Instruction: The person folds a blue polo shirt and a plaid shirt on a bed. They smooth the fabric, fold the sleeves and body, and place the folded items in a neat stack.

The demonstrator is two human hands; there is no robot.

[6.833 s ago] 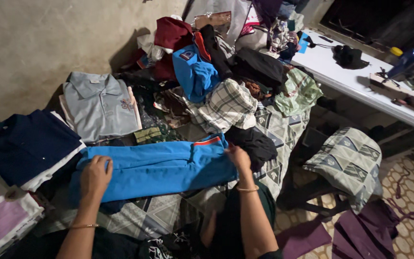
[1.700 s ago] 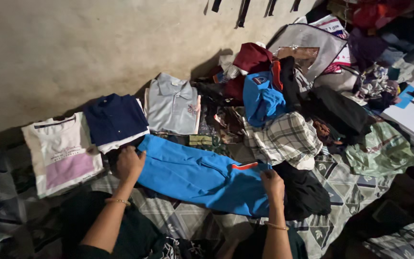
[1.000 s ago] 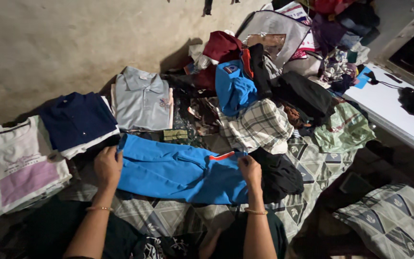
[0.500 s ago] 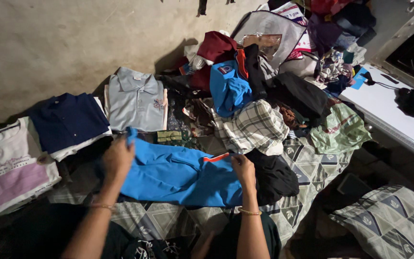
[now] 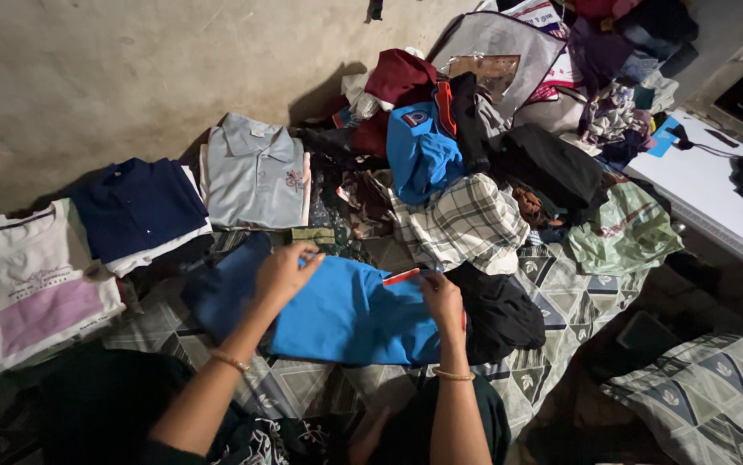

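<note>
A bright blue garment (image 5: 346,314) with an orange trim lies on a patterned bedsheet (image 5: 561,293) in front of me. My left hand (image 5: 284,271) grips its left end, lifted and carried over the middle of the garment. My right hand (image 5: 443,297) pinches the garment's right end by the orange trim. Both wrists wear thin gold bangles.
Folded clothes lie in a row at the left: a white and lilac shirt (image 5: 31,280), a navy shirt (image 5: 139,207), a grey polo (image 5: 255,172). An unfolded heap (image 5: 466,164) with a checked shirt sits behind. A white table (image 5: 716,194) stands at the right, a patterned cushion (image 5: 707,405) below.
My left hand has lifted the garment's left end and swung it rightward over the middle, folding it. My right hand stays on the right end.
</note>
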